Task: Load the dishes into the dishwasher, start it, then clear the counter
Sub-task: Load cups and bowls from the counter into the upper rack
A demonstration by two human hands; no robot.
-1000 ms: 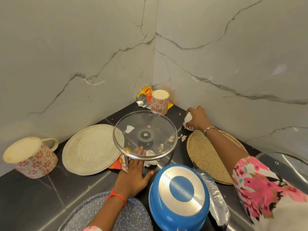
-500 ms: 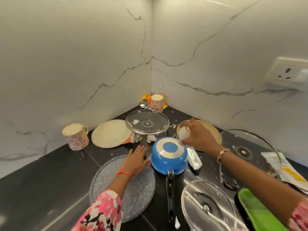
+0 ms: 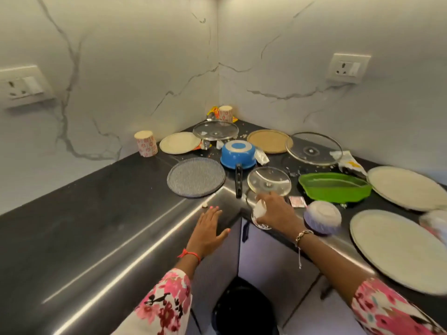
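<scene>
At the inner corner of the black counter [image 3: 72, 213], holding the left hand [image 3: 208, 228] palm down over the steel edge, with the fingers straight and spread and grasping nothing; not possible to tell whether touching the metal or only hovering. Just to the right of it, curling the right hand [image 3: 275, 211] around a small white object [image 3: 260, 210], too blurred for naming, and carrying it above the counter edge, just in front of a small glass lid [image 3: 269, 181]. Looking past this lid at a blue saucepan [image 3: 238, 153] lying upside down, its black handle pointing toward the edge and passing between the lid and a grey speckled plate [image 3: 196, 177]. Seeing also, to the right of the lid, a green tray [image 3: 335, 187], and near the right wrist a purple bowl [image 3: 323, 220] turned bottom up. Noticing farther back two more glass lids, a cream plate, a brown plate and a patterned mug [image 3: 145, 143] beside the left wall. Looking down, between both flowered sleeves, at a black bin [image 3: 244, 308] standing on the floor under the corner.
</scene>
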